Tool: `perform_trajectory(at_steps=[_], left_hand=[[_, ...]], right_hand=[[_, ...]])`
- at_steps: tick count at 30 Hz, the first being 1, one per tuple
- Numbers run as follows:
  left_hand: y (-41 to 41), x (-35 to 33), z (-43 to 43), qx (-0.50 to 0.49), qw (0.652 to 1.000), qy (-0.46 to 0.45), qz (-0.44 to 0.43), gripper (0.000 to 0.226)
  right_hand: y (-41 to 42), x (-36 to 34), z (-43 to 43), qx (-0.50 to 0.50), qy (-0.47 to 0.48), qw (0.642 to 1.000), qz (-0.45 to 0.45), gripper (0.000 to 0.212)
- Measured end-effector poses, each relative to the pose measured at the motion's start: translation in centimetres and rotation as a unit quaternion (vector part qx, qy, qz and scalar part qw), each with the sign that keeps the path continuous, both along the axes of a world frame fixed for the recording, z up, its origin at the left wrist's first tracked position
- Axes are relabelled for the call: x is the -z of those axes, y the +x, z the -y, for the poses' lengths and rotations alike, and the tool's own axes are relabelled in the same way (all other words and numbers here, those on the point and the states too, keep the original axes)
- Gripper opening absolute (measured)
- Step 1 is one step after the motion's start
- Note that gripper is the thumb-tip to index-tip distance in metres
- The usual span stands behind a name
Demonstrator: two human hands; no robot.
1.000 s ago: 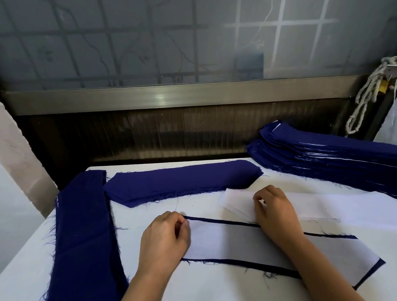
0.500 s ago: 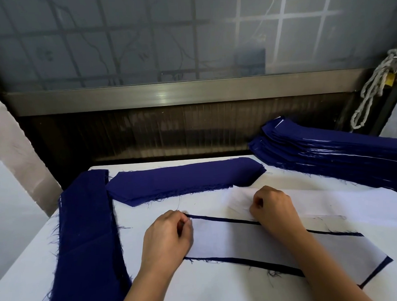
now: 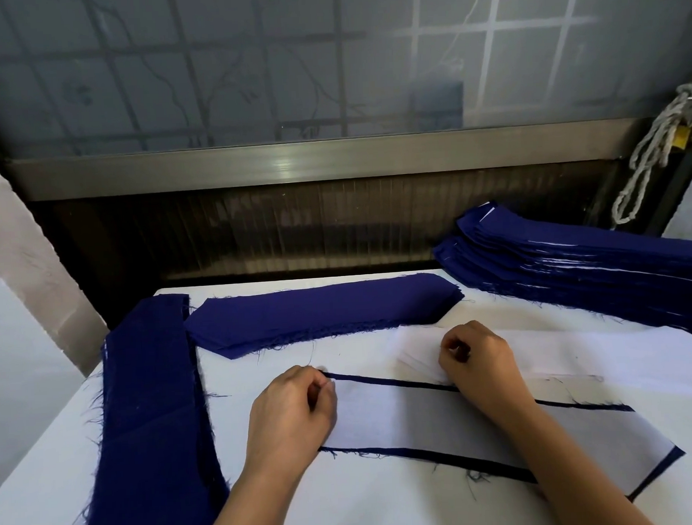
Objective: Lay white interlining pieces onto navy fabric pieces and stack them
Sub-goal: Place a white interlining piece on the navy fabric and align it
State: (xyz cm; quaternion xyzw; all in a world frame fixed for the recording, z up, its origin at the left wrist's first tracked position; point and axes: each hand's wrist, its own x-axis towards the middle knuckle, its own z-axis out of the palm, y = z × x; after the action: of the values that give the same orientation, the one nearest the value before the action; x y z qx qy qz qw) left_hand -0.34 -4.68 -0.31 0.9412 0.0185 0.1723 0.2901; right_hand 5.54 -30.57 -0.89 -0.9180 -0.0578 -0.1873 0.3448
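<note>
clearly, in the head view, an interlining piece (image 3: 422, 421) is seen laid flat on a navy piece (image 3: 488, 470), whose dark edges show along both long sides, on the table (image 3: 347, 508) in front of the person. its left end is pinched by the curled fingers of the left hand (image 3: 291, 415). the right hand (image 3: 479, 359) is clenched on the near corner of the white pile (image 3: 586, 361), just behind the pair, and a top sheet seems to be nipped there, though the fingertips are hidden. a finished stack (image 3: 594, 275) is kept at the far right. both layers are judged light, limp and thin; the interlining is likely to slide or curl, so the pair is best taken at both short ends together and kept flat.
</note>
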Motion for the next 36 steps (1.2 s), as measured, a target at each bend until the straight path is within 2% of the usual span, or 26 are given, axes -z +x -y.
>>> perform_trajectory(at_steps=[4,8,10,15,25,32,34,36], left_hand=[[0.0,0.0,0.0,0.0,1.0,0.001,-0.002,0.019],[0.0,0.1,0.0,0.001,1.0,0.0,-0.002,0.019],[0.1,0.1,-0.1,0.002,1.0,-0.003,-0.001,0.019],[0.1,0.2,-0.1,0.002,1.0,0.0,-0.003,0.018],[0.0,0.0,-0.1,0.001,1.0,-0.004,-0.004,0.019],[-0.1,-0.1,-0.1,0.003,1.0,-0.019,0.013,0.018],[0.0,0.0,-0.1,0.004,1.0,-0.016,0.014,0.018],[0.0,0.1,-0.1,0.006,1.0,-0.012,0.013,0.018]], right_hand=[[0.1,-0.4,-0.7,-0.053,-0.12,0.991,0.006,0.003],[0.4,-0.9,-1.0,-0.034,-0.136,0.99,-0.02,0.006],[0.4,-0.7,-0.9,-0.023,-0.119,0.992,-0.025,0.006],[0.0,-0.3,-0.2,0.017,-0.009,0.999,-0.039,0.011],[-0.2,-0.3,0.0,0.03,0.072,0.996,-0.037,0.015],[-0.5,-0.8,-0.1,0.072,0.171,0.983,0.019,0.02],[-0.5,-0.8,0.0,0.068,0.163,0.984,0.036,0.019],[-0.5,-0.6,0.0,0.029,0.103,0.994,0.032,0.014]])
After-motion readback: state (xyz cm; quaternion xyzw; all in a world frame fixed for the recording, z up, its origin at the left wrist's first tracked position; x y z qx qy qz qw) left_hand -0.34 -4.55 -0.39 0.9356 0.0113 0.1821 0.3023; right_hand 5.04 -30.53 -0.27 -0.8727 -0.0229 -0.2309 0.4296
